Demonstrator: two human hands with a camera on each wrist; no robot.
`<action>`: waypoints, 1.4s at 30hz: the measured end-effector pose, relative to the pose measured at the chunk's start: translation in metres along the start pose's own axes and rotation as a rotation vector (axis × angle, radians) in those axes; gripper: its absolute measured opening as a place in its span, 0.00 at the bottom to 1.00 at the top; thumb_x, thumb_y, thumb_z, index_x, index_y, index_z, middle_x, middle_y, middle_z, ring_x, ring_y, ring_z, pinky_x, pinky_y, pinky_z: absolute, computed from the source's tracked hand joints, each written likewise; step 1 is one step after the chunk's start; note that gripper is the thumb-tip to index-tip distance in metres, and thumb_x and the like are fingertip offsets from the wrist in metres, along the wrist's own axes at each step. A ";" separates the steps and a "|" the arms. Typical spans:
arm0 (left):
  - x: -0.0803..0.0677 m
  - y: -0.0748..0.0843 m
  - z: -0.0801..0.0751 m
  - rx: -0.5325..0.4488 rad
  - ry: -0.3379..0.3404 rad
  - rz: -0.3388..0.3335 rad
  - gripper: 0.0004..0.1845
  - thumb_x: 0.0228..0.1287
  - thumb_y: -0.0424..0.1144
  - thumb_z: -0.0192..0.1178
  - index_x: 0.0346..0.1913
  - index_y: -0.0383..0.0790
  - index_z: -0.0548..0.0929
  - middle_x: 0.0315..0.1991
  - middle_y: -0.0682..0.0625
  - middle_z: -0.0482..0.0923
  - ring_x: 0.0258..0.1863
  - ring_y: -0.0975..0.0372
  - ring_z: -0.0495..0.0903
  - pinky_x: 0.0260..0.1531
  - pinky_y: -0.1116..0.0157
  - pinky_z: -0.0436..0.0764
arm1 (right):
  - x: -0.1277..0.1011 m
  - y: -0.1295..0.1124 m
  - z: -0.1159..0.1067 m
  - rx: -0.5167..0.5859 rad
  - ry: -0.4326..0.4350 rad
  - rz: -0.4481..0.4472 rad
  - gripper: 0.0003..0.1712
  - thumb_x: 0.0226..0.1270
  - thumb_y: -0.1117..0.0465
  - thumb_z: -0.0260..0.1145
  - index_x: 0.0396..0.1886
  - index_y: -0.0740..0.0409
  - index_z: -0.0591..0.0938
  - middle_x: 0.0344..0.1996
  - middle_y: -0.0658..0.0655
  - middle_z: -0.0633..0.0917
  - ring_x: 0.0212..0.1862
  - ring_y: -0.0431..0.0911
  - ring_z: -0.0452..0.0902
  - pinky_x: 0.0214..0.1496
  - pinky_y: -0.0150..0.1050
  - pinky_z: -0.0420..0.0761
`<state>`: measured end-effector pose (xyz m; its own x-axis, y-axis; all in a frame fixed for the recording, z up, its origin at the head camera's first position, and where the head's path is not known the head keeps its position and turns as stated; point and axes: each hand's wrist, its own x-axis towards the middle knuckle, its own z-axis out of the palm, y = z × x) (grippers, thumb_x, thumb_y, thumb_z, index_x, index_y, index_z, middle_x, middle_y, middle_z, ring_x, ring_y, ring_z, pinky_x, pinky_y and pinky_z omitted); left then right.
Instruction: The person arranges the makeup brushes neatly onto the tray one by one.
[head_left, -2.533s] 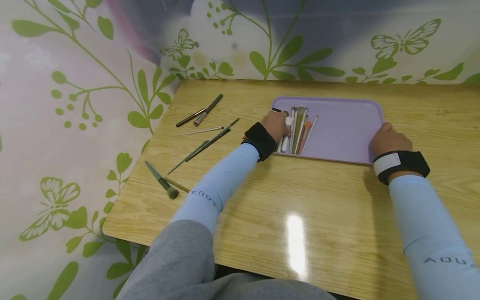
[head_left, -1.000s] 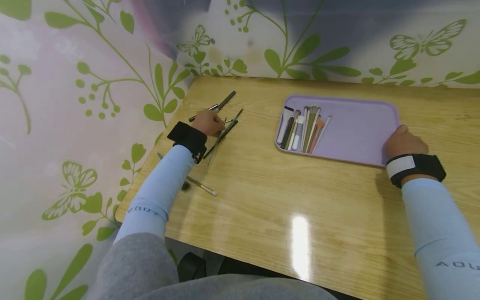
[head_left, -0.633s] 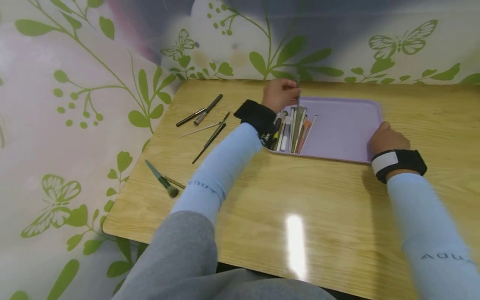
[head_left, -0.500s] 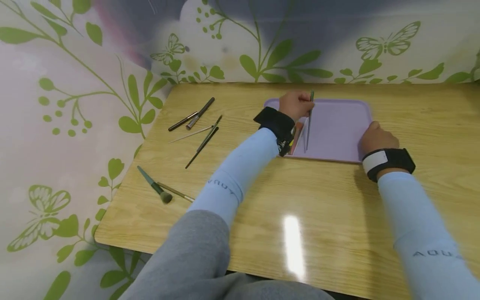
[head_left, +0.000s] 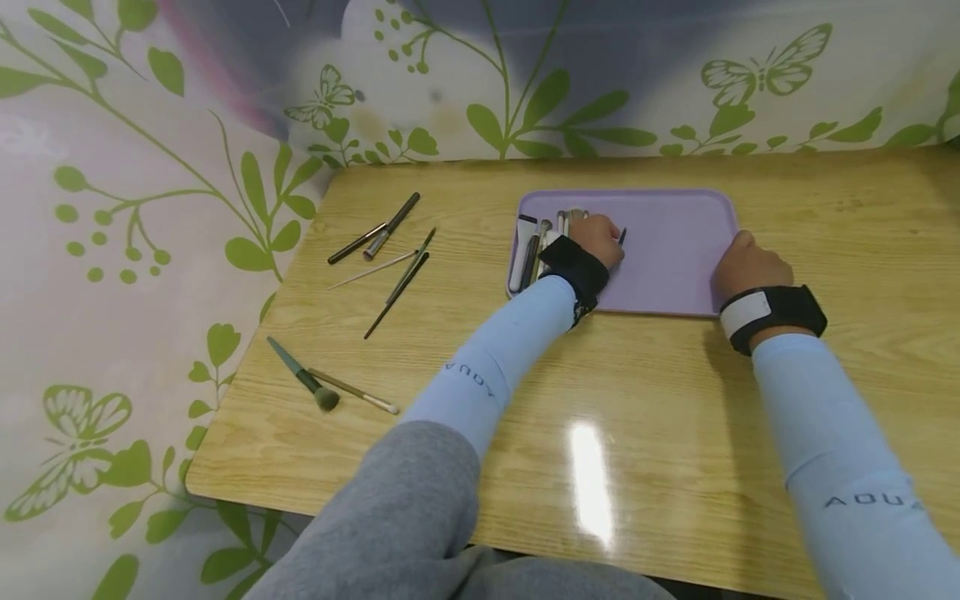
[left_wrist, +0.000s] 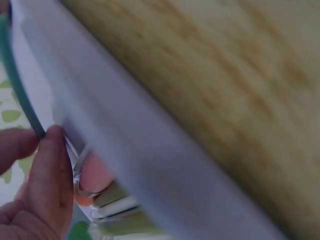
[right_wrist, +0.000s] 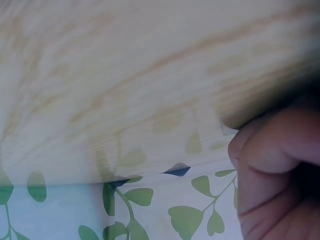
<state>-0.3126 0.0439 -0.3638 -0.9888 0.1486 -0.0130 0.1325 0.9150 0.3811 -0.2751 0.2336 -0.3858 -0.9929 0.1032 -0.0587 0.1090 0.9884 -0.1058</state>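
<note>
A lilac tray [head_left: 671, 250] lies on the wooden table, with several makeup brushes [head_left: 530, 260] lined up in its left part. Over the tray's middle, my left hand [head_left: 600, 239] pinches a thin green makeup brush [left_wrist: 22, 92] between thumb and fingers; in the head view only its dark tip shows past the fingers. A pink-orange item [left_wrist: 95, 173] sits in the tray beside those fingers, in the left wrist view. My right hand [head_left: 752, 268], its fingers curled, grips the tray's right edge; the right wrist view shows those bent fingers [right_wrist: 272, 155] close up.
On the table's left side lie two dark brushes [head_left: 393, 225], a thin pale one [head_left: 371, 271] and two slim dark ones [head_left: 401, 287]. Nearer me are a fluffy green brush [head_left: 303, 372] and a tan-handled brush [head_left: 354, 390]. A patterned wall [head_left: 420, 100] borders the table behind and left.
My left hand went from the tray to the loose brushes, picked up a thin green brush, carried it right and lowered it into the tray. My right hand stayed at the tray's edge.
</note>
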 end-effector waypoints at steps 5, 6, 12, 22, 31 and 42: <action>-0.024 0.008 -0.015 0.076 0.110 0.111 0.19 0.50 0.28 0.48 0.07 0.45 0.61 0.10 0.57 0.59 0.13 0.68 0.59 0.12 0.75 0.56 | -0.001 0.000 -0.001 -0.006 -0.001 0.002 0.13 0.61 0.66 0.33 0.35 0.75 0.61 0.20 0.73 0.73 0.19 0.59 0.71 0.15 0.45 0.65; -0.023 0.007 -0.014 0.117 0.127 0.137 0.20 0.50 0.27 0.46 0.07 0.45 0.56 0.09 0.57 0.58 0.13 0.68 0.58 0.11 0.75 0.56 | -0.002 -0.001 -0.002 -0.007 0.000 0.000 0.13 0.61 0.67 0.33 0.35 0.75 0.61 0.20 0.73 0.73 0.19 0.59 0.71 0.15 0.45 0.65; -0.014 0.004 -0.006 0.331 0.086 0.211 0.14 0.56 0.30 0.43 0.21 0.43 0.77 0.27 0.52 0.80 0.26 0.66 0.77 0.22 0.71 0.74 | -0.007 -0.003 -0.005 -0.015 -0.002 -0.005 0.12 0.61 0.67 0.34 0.34 0.74 0.60 0.19 0.73 0.73 0.18 0.58 0.70 0.15 0.45 0.65; -0.014 -0.014 -0.029 0.345 -0.170 0.184 0.12 0.48 0.49 0.58 0.26 0.43 0.76 0.27 0.54 0.76 0.31 0.64 0.74 0.33 0.69 0.73 | -0.005 0.000 -0.008 -0.016 -0.002 -0.011 0.13 0.61 0.68 0.33 0.34 0.75 0.61 0.19 0.73 0.73 0.18 0.59 0.71 0.15 0.45 0.65; -0.016 -0.011 -0.037 0.200 -0.382 0.189 0.18 0.54 0.48 0.53 0.16 0.41 0.81 0.00 0.60 0.64 0.05 0.71 0.69 0.27 0.75 0.73 | -0.002 0.004 -0.012 -0.025 -0.013 -0.013 0.13 0.62 0.68 0.33 0.35 0.76 0.60 0.17 0.72 0.72 0.17 0.57 0.70 0.14 0.44 0.65; -0.023 -0.007 -0.025 0.348 -0.322 0.200 0.15 0.48 0.52 0.58 0.19 0.44 0.78 0.11 0.57 0.71 0.20 0.66 0.75 0.37 0.74 0.72 | 0.001 0.003 -0.004 -0.022 -0.015 -0.016 0.13 0.61 0.68 0.34 0.37 0.77 0.60 0.18 0.72 0.72 0.17 0.57 0.70 0.14 0.45 0.65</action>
<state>-0.2926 0.0247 -0.3432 -0.8777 0.3917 -0.2760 0.3865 0.9192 0.0755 -0.2754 0.2370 -0.3824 -0.9937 0.0857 -0.0717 0.0917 0.9921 -0.0851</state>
